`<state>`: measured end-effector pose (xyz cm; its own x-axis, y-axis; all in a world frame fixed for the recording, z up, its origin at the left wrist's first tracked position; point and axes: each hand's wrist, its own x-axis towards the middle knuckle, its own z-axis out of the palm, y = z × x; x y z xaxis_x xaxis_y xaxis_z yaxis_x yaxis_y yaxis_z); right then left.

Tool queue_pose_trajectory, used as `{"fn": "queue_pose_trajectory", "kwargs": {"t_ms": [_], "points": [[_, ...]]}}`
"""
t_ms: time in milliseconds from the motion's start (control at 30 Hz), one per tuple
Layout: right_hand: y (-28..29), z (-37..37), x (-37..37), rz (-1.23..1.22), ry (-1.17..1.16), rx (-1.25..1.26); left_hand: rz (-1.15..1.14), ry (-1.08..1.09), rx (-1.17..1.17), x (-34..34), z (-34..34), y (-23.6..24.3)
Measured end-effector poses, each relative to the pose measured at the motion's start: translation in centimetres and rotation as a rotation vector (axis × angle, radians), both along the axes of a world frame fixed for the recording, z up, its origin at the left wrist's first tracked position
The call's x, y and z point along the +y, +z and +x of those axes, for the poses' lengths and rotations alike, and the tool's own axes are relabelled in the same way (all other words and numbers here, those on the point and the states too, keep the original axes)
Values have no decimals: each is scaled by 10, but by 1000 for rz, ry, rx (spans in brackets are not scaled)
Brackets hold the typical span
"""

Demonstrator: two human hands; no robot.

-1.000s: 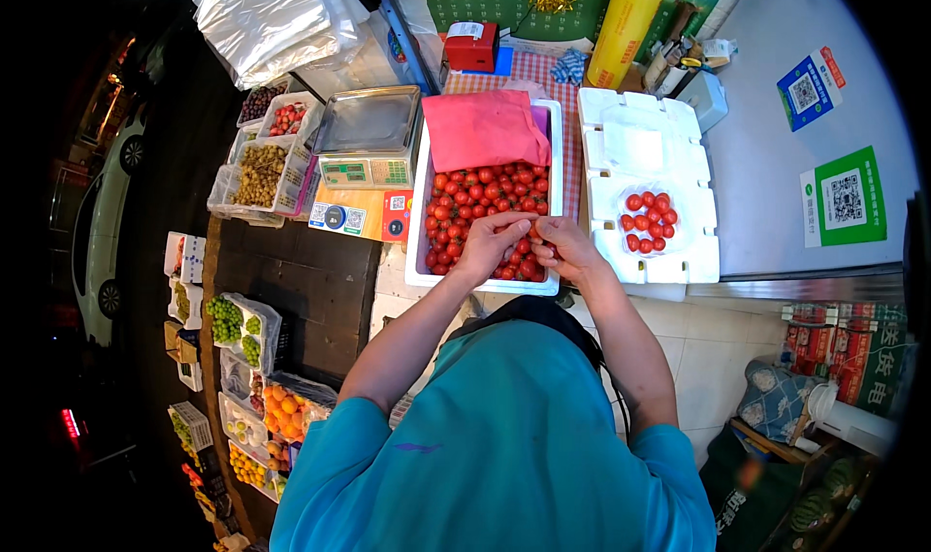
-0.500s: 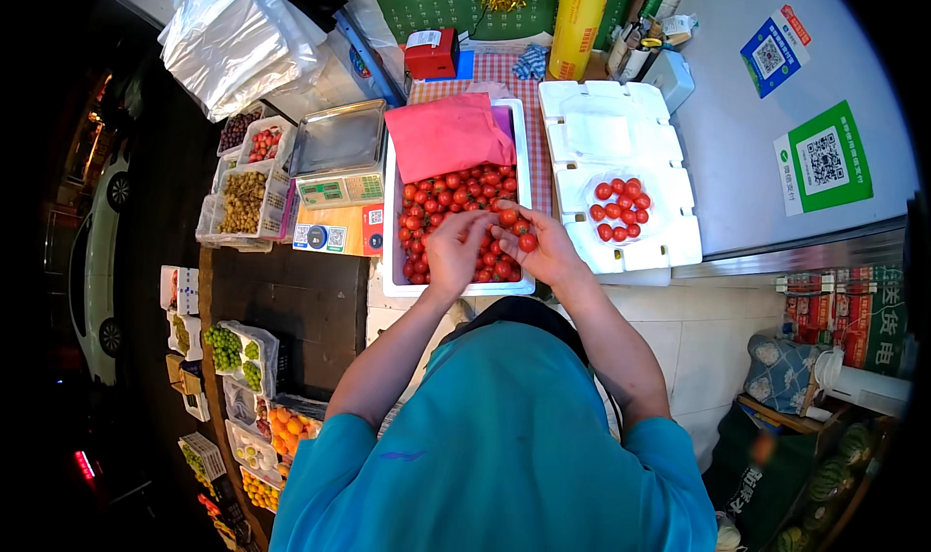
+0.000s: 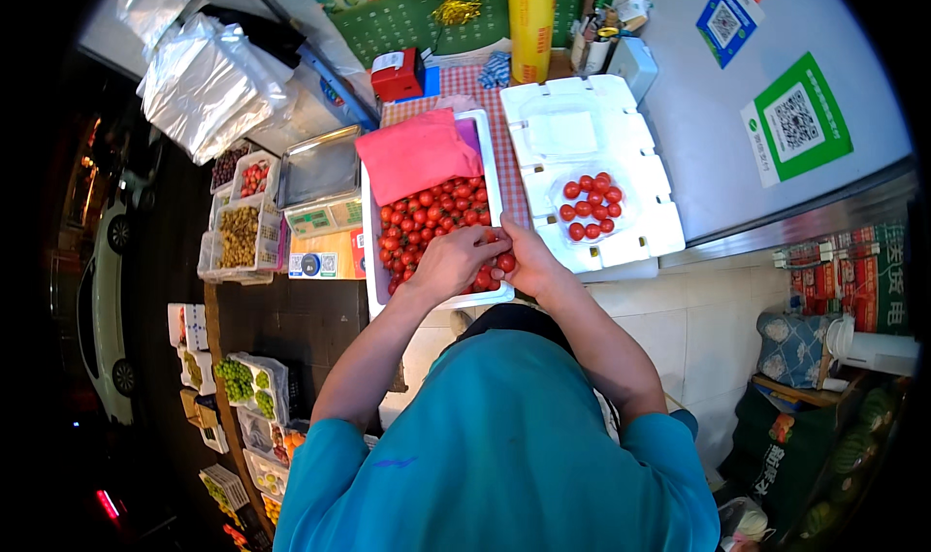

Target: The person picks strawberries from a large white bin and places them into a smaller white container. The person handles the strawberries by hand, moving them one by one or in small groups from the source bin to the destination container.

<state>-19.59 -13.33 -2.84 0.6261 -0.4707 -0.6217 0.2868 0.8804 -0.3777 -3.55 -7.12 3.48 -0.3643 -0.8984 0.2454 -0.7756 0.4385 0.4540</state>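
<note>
Over the front of a white foam box (image 3: 493, 198) full of red cherry tomatoes (image 3: 427, 212), my two hands meet. My right hand (image 3: 526, 261) curls around at least one tomato (image 3: 505, 261) at the box's right front. The bent fingers of my left hand (image 3: 451, 261) reach across to it from the left; what their tips grip is hidden. A pink sheet (image 3: 412, 154) covers the back of the box. Just to the right, a clear punnet (image 3: 592, 208) of several tomatoes rests on a white foam slab (image 3: 642, 149).
A weighing scale (image 3: 320, 178) stands left of the box, with fruit baskets (image 3: 240, 237) and plastic bags (image 3: 204, 86) beyond. A yellow film roll (image 3: 531, 23) and red device (image 3: 396, 77) are behind. A grey panel with payment signs (image 3: 756, 174) bounds the right side.
My right palm, more open with tomatoes showing half a second ago, has closed more, and my left fingers lie over it. The scene has shifted leftward in the view.
</note>
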Motion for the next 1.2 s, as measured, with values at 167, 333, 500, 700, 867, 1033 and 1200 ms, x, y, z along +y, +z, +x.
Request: {"fn": "queue_pose_trajectory", "kwargs": {"t_ms": [167,333,500,700,867,1033,1200], "points": [[26,-41,-10,-91,-36,0,-71,-92,-84,-18,-23,9],[49,-79,-22,-215,-238,102,-253,-231,-56,-53,-68,12],[61,-117,-46,-226,-195,261,-325,-367,-151,-86,-103,12],[53,-135,-72,-356,-377,171,-168,-9,305,-106,-156,-7],[20,-123,-84,-432,-656,307,-160,297,260,-112,-194,-19],[33,-135,-83,-338,-544,240,-125,457,225,-107,-197,-23],[41,-150,-84,-322,-352,172,5,495,428,-104,-188,-24]]}}
